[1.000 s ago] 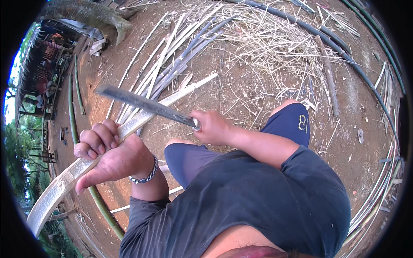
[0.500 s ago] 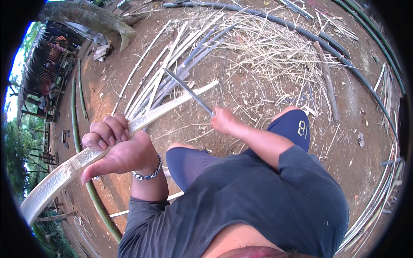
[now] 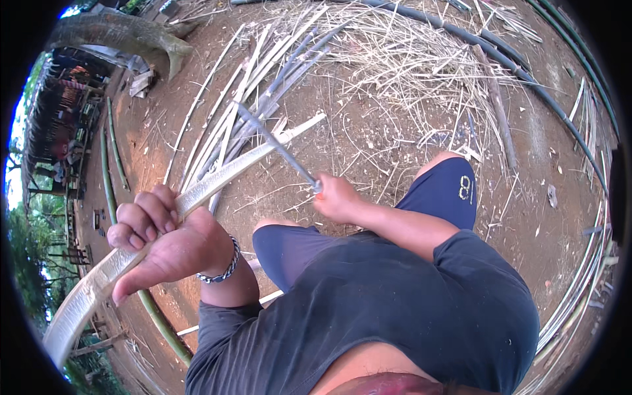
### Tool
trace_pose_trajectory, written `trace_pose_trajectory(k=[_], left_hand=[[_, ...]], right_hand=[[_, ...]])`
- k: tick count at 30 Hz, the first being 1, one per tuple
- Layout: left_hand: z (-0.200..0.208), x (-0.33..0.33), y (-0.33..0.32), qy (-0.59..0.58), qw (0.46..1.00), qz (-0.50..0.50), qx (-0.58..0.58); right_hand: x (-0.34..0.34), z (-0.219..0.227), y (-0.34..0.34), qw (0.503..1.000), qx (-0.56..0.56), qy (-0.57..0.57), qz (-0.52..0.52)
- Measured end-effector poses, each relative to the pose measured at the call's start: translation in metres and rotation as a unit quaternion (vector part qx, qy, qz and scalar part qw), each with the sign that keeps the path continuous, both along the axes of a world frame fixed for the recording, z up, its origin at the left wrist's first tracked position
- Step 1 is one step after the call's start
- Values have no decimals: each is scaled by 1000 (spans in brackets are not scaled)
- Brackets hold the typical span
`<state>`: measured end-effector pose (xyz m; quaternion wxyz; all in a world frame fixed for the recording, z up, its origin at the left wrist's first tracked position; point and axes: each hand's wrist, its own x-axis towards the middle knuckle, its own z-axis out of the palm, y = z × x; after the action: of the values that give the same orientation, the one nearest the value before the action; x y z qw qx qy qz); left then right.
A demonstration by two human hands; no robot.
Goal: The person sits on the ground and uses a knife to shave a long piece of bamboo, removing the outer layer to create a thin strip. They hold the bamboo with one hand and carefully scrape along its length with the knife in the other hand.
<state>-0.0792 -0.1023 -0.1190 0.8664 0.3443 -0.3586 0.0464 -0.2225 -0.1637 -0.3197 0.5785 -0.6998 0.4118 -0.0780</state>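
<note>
My left hand (image 3: pixel 164 240), palm up with a braided bracelet at the wrist, curls its fingers over a long, pale split bamboo strip (image 3: pixel 227 172). The strip runs from the lower left rim up to a tip in front of me. My right hand (image 3: pixel 336 197) is closed round the handle of a long, narrow-bladed knife (image 3: pixel 280 148), its grip mostly hidden by the fingers. The blade points up and left, crossing the strip near its far end; whether it touches the wood I cannot tell.
A bundle of split bamboo strips (image 3: pixel 247 99) lies ahead on the dirt, beside a heap of thin shavings (image 3: pixel 408 59). A long dark pole (image 3: pixel 500 59) curves behind them. Green bamboo poles (image 3: pixel 155 309) lie at left, and more strips (image 3: pixel 573 316) at right.
My left hand and the strip have shifted slightly left and down. My right hand has moved a little left and down, with the knife in it.
</note>
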Motion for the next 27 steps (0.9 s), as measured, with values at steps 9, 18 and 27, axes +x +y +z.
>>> trace_pose_trajectory(k=[9,18,27], left_hand=[[0,-5,-15,11,996,-79,-35],[0,6,-8,5,999,-20,-45],[-3,17,-10,14,998,-23,-51]], right_hand=[[6,-65,-50,991,-126,37,4],[18,-25,-23,965,-221,-131,46],[20,-1,-7,971,-183,-143,61]])
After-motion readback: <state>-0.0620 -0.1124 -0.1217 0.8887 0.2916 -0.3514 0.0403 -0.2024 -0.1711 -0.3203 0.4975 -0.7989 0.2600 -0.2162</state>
